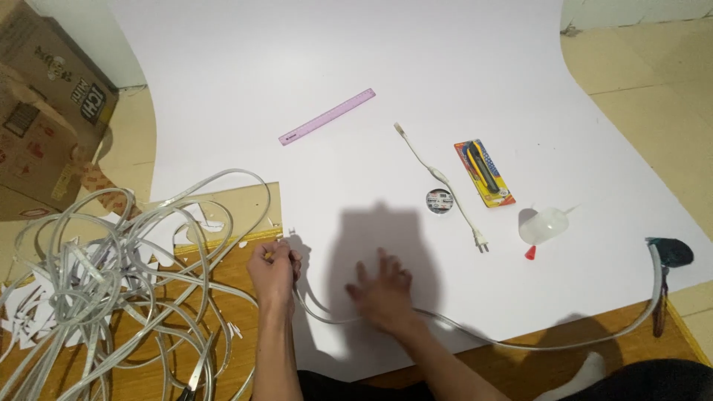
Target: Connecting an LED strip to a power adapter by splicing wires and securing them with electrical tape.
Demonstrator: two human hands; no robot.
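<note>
The end of the clear strip cable (475, 338) is pinched in the closed fingers of the left hand (273, 269), right at the near-left edge of the white sheet (445, 67). The right hand (382, 293) is spread flat and empty, pressed on the cable, which is run rightward along the sheet's near edge. Left of the sheet, the tangled coil (111, 289) is heaped. On the sheet's middle are laid a corded plug (445, 182), tape roll (439, 200), packaged knife (484, 173), glue bottle (544, 225), purple ruler (327, 116).
</note>
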